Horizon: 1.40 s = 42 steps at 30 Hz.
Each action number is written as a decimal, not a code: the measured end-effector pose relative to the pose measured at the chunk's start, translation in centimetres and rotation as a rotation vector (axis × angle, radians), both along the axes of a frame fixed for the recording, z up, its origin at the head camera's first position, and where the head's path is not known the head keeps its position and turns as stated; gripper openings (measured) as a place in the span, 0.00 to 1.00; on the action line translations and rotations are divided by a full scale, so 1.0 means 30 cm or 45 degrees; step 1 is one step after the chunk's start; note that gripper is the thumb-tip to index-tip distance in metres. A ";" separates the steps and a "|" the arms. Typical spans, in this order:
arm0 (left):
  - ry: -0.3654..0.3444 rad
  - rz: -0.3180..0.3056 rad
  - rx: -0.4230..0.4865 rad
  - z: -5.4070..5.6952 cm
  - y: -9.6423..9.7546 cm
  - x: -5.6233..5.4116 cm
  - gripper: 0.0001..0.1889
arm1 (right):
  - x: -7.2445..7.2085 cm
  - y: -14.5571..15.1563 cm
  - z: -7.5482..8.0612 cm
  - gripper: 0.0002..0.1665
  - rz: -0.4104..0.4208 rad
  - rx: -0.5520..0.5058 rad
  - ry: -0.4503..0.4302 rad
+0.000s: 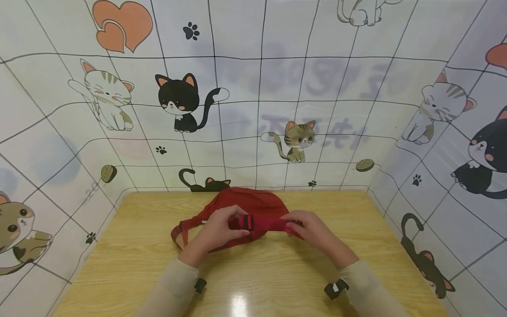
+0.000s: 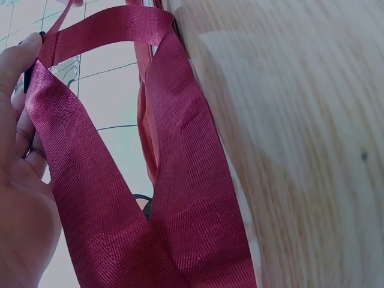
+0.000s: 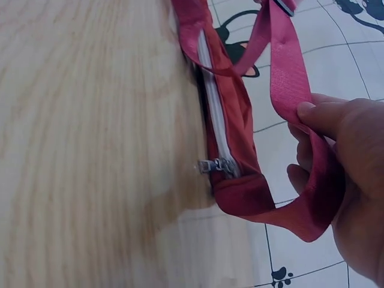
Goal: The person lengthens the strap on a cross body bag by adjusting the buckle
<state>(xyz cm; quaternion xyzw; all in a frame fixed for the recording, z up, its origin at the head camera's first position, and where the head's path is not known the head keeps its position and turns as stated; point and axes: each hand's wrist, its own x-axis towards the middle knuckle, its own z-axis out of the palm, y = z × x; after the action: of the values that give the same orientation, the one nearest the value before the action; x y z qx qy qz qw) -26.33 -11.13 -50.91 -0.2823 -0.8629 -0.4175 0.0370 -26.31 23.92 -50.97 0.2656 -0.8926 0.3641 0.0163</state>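
- At the far left, a white printed sheet (image 1: 130,154) with cats, paw prints and grid lines stands up beside and behind the wooden table (image 1: 277,273)
- A red loop (image 1: 174,233) sticks out from the bag's left end, resting on the table
- The left sleeve (image 1: 170,286) is pale, with a small black device (image 1: 200,285) at its inner side
- The left hand (image 1: 219,226) pinches the black buckle (image 1: 247,222) between thumb and fingers, in front of the bag
- The red bag (image 1: 253,200) lies at the table's back, around the middle, close to the sheet
- A red strap (image 1: 273,223) runs between the two hands, raised in front of the bag
- The zipper (image 3: 214,108) is pale, its metal pull (image 3: 213,165) near the bag's right end
- The right hand (image 1: 313,226) pinches the strap between thumb and fingers; in the right wrist view the strap curves below them back to the bag
- The right sleeve (image 1: 368,286) is also pale, another black device (image 1: 336,289) beside it
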 end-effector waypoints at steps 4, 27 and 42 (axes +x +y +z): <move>0.006 0.022 -0.003 -0.004 -0.001 -0.001 0.22 | -0.005 0.003 0.000 0.14 -0.002 0.010 -0.040; 0.031 -0.048 -0.013 -0.004 0.012 -0.004 0.23 | 0.001 -0.180 0.011 0.14 0.105 -0.099 -0.121; -0.064 -0.089 -0.023 -0.011 0.040 0.007 0.26 | 0.047 -0.256 0.015 0.37 0.166 -0.045 0.042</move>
<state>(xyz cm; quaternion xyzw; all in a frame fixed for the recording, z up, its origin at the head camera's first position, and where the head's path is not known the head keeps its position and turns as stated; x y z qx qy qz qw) -26.11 -9.93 -51.24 -0.3021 -0.8569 -0.4177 -0.0019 -24.89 16.25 -50.51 0.3287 -0.8664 0.3757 0.0119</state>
